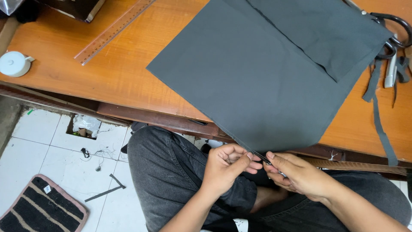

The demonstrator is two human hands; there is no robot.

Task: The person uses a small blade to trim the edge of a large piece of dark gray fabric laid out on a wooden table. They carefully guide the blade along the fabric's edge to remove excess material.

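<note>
1. Wooden table (128, 81), orange-brown, filling the upper part of the view.
2. Dark grey fabric (266, 73) spread flat across the table, a second layer folded over near the top right, lower edge hanging past the table's front towards the lap.
3. Left hand (225, 165) at the fabric's hanging corner, thumb and fingers pressed together in a pinch on the edge.
4. Right hand (296, 174) just beside it, almost touching, fingertips closed on the same edge; a small metallic thing between them, too small to tell.
5. Striped mat (40, 208) on the white tiled floor, lower left.
6. Long ruler (113, 30) lying slantwise on the table, upper left.
7. Black-handled scissors (392, 32) at the table's right edge, grey fabric strips beside them.
8. Small white round container (13, 63) at the far left of the table.
</note>
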